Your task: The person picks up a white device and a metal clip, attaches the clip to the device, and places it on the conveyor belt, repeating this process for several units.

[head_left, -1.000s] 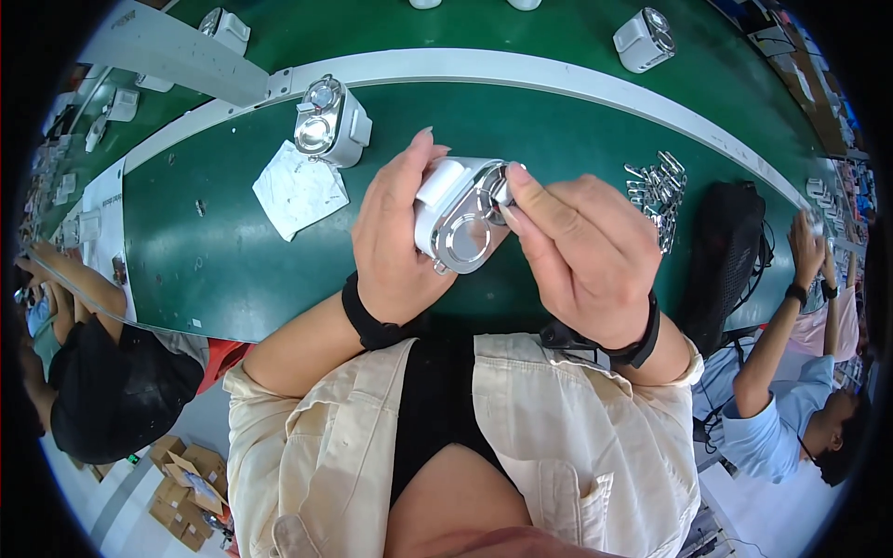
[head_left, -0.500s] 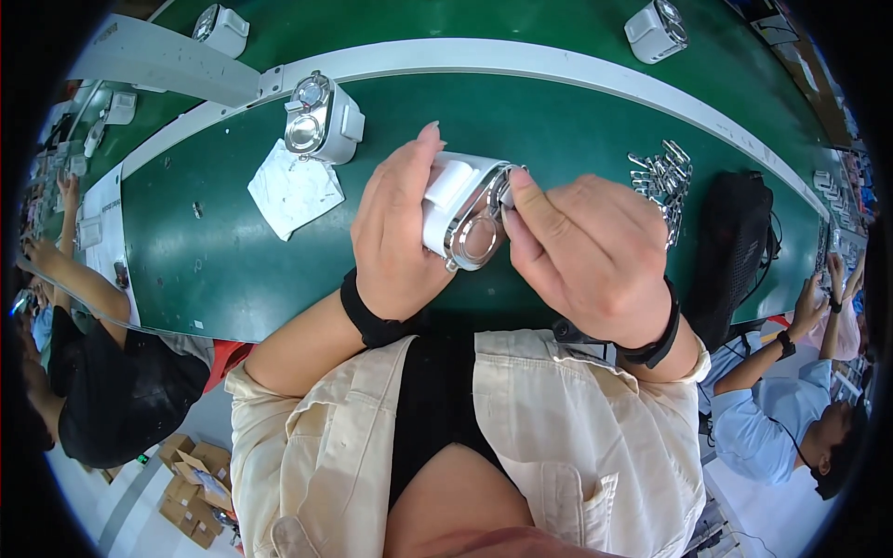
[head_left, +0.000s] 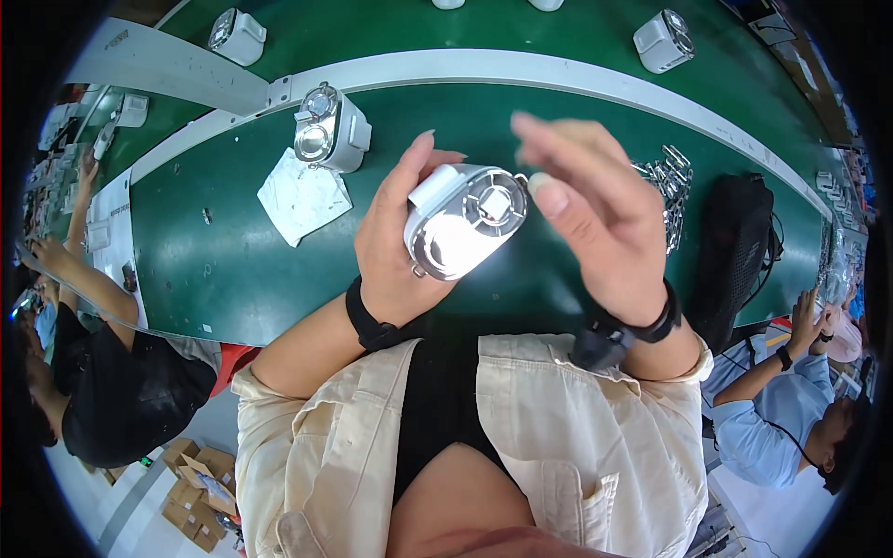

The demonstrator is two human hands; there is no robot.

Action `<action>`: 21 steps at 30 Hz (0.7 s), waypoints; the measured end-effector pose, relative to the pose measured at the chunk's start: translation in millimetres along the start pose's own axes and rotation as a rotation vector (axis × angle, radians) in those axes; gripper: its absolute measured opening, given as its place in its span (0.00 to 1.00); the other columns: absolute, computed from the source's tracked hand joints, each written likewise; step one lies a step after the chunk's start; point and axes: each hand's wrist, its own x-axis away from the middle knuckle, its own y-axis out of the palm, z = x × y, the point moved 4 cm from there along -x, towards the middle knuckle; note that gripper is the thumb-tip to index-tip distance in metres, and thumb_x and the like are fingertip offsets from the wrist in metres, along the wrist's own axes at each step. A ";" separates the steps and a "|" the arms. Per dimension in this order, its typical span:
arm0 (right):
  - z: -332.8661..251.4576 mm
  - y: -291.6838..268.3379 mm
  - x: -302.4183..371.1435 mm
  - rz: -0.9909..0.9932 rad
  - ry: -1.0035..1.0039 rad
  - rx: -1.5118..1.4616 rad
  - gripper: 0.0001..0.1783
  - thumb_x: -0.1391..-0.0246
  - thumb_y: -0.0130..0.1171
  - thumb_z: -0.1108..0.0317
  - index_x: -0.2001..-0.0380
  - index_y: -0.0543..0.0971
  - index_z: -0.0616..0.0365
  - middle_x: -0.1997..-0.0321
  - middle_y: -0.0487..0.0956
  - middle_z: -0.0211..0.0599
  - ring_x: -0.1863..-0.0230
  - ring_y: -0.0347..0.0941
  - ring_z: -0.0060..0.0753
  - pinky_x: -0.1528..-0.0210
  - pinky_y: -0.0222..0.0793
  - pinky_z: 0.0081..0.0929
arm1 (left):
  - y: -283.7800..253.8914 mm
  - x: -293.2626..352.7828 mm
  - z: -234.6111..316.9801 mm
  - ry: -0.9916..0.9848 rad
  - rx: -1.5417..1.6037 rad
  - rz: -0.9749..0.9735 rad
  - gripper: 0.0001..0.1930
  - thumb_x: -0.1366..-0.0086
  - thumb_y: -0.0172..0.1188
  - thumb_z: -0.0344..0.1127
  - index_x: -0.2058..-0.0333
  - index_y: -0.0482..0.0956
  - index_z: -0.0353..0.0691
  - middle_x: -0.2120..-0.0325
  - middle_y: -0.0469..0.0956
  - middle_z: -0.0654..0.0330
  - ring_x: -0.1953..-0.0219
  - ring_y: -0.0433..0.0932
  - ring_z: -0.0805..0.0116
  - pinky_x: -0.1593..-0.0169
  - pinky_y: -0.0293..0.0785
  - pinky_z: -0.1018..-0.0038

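Observation:
My left hand [head_left: 402, 240] grips a white and silver lamp-like housing [head_left: 463, 221] with a shiny round face and a square centre, held up over the green table [head_left: 233, 270]. My right hand [head_left: 595, 223] hovers just right of it with the fingers spread, thumb tip close to the housing's edge, holding nothing that I can see. Both wrists wear black bands.
A similar housing [head_left: 330, 130] stands at the table's back left beside a white cloth [head_left: 302, 195]. A pile of small metal clips [head_left: 665, 181] and a black bag [head_left: 735, 251] lie to the right. More housings [head_left: 663, 39] sit beyond a white rail. Other people work at both sides.
My right hand has let go of the housing and drawn off to the right with the fingers opened. The left hand has turned the housing so its shiny face shows.

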 end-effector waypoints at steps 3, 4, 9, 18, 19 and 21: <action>14.2 13.5 2.6 0.103 0.286 -0.499 0.26 0.40 0.56 0.65 0.42 0.70 0.68 0.49 0.75 0.44 0.46 0.72 0.33 0.47 0.68 0.28 | -1.8 -1.1 8.1 0.039 -0.061 -0.006 0.48 0.52 0.74 0.28 0.36 0.54 0.36 0.51 0.74 0.49 0.51 0.77 0.62 0.49 0.74 0.70; 18.8 21.9 5.9 0.040 0.381 -0.645 0.26 0.39 0.54 0.65 0.41 0.69 0.68 0.45 0.72 0.46 0.43 0.69 0.35 0.44 0.65 0.29 | -1.7 -0.8 9.0 0.058 -0.093 -0.008 0.48 0.52 0.75 0.29 0.36 0.55 0.36 0.50 0.74 0.49 0.51 0.77 0.62 0.49 0.74 0.70; 26.5 36.6 13.5 -0.130 0.345 -0.706 0.27 0.36 0.49 0.63 0.38 0.66 0.67 0.35 0.65 0.50 0.35 0.62 0.39 0.36 0.58 0.31 | -2.9 3.5 4.5 0.111 -0.159 0.108 0.42 0.55 0.76 0.33 0.41 0.64 0.33 0.54 0.76 0.48 0.57 0.78 0.54 0.55 0.76 0.67; 27.1 36.0 12.4 -0.127 0.235 -0.582 0.24 0.36 0.49 0.64 0.40 0.69 0.67 0.33 0.64 0.49 0.35 0.62 0.39 0.35 0.58 0.33 | 2.8 9.0 -0.2 0.036 -0.164 0.071 0.43 0.54 0.76 0.33 0.40 0.62 0.34 0.51 0.74 0.48 0.53 0.77 0.56 0.52 0.75 0.67; 24.5 36.6 12.0 -0.127 0.233 -0.579 0.24 0.36 0.49 0.64 0.40 0.69 0.67 0.33 0.64 0.49 0.35 0.62 0.39 0.35 0.58 0.33 | 2.8 7.5 0.5 0.043 -0.193 0.065 0.45 0.54 0.76 0.33 0.39 0.61 0.34 0.50 0.74 0.49 0.52 0.77 0.60 0.51 0.74 0.70; 22.9 36.0 10.9 -0.060 0.384 -0.822 0.23 0.37 0.50 0.64 0.42 0.71 0.66 0.33 0.63 0.48 0.35 0.63 0.38 0.36 0.59 0.34 | 2.4 3.4 4.4 0.060 -0.216 0.066 0.46 0.53 0.76 0.32 0.38 0.59 0.35 0.49 0.74 0.51 0.51 0.77 0.64 0.50 0.74 0.72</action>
